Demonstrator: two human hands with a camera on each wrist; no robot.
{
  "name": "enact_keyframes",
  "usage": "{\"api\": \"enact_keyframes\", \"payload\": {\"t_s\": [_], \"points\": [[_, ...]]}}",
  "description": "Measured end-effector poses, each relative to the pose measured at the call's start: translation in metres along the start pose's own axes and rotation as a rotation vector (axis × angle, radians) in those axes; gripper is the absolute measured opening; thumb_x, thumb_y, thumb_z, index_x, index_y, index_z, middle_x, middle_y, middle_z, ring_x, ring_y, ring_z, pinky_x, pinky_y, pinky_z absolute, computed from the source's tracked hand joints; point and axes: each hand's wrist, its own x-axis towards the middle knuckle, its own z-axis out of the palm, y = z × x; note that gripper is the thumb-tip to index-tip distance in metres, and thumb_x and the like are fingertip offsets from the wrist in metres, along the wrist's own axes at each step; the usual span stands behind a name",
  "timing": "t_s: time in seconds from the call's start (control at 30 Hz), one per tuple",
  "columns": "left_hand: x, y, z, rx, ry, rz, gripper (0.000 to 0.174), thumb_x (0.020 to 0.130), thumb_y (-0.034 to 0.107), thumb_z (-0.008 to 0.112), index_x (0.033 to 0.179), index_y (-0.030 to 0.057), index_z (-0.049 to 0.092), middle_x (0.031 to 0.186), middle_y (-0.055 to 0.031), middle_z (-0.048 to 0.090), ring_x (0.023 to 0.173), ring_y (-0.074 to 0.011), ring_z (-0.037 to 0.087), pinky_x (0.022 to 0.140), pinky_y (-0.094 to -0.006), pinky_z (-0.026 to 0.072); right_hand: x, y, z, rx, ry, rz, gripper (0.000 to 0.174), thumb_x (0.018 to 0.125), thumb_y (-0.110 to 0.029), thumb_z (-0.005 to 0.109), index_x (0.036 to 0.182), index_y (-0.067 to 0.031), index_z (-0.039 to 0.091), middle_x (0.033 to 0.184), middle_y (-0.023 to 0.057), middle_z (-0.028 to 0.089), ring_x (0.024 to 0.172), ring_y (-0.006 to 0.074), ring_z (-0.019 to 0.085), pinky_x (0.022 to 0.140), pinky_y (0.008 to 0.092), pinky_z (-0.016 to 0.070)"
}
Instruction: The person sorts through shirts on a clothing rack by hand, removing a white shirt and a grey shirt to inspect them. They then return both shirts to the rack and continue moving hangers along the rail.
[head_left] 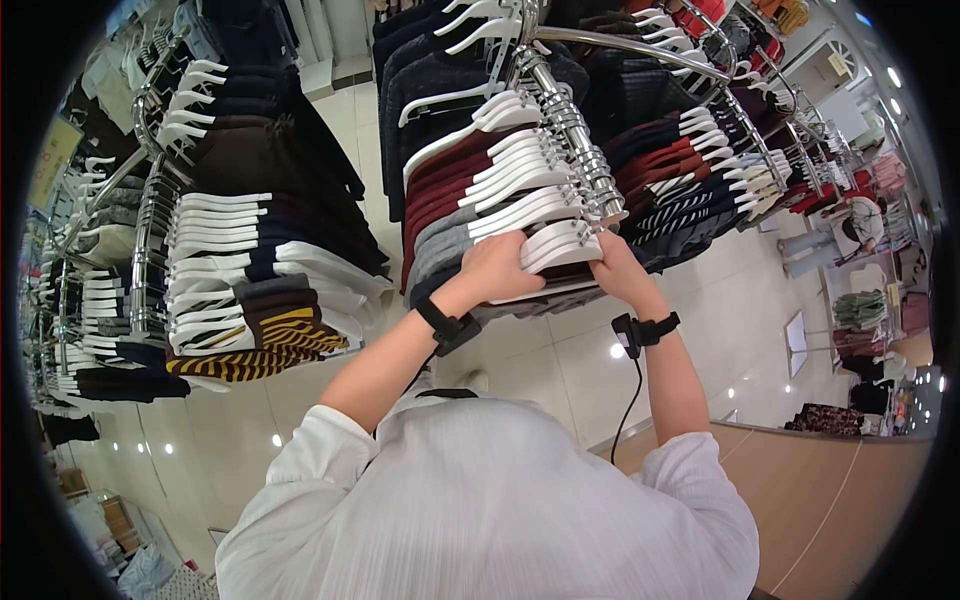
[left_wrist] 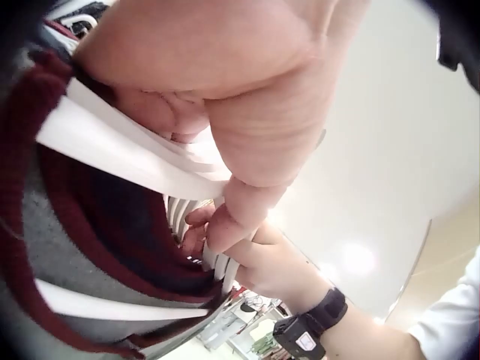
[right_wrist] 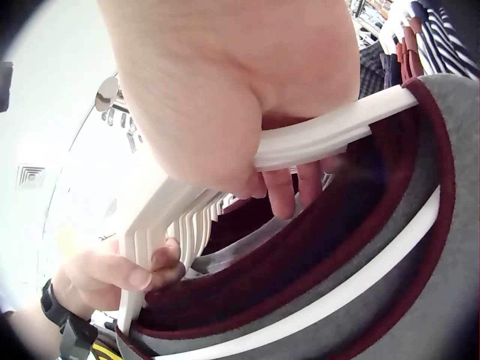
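Observation:
Several white hangers [head_left: 562,246] with grey and maroon garments hang at the near end of a chrome rail [head_left: 580,130]. My left hand [head_left: 497,268] grips their left side, and my right hand [head_left: 622,270] grips the right side. In the left wrist view, my left hand [left_wrist: 247,97] has its fingers curled round the white hangers [left_wrist: 127,154]. The right wrist view shows my right hand [right_wrist: 225,97] wrapped over the hanger arms [right_wrist: 315,139], with fingertips showing below. Grey garments with maroon edges [right_wrist: 420,187] hang under them.
Another rack of dark and yellow-striped garments [head_left: 265,335] stands at left. Striped and red garments [head_left: 690,200] hang on a rack at right. A wooden-coloured surface [head_left: 810,500] lies at lower right. A person [head_left: 845,235] stands farther off at right on the tiled floor [head_left: 540,350].

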Motion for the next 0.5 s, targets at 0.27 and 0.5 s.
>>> {"api": "enact_keyframes", "payload": {"t_s": [0.27,0.5], "points": [[-0.003,-0.057,-0.029,-0.404,-0.132,0.251,0.067,0.084,0.033,0.086,0.134,-0.0061,0.063,0.117,-0.0182,0.074,0.105,-0.0208,0.071,0.092,-0.0315,0.0549,0.017,0.030,0.004,-0.101,0.051,-0.051,0.022,0.088,0.003,0.059,0.109,0.0025,0.065,0.101,0.0265,0.068,0.102,0.0477,0.063,0.090,0.0446,0.0510],[-0.056,-0.112,-0.069,-0.677,-0.036,0.076,0.034,0.095,-0.008,0.060,0.128,-0.0053,0.068,0.125,-0.0142,0.074,0.120,-0.0202,0.069,0.106,-0.0330,0.0533,0.025,0.031,0.004,-0.134,0.002,-0.068,0.026,0.086,0.004,0.057,0.109,0.0017,0.066,0.109,0.0280,0.068,0.105,0.0500,0.060,0.092,0.0474,0.0499]]}}
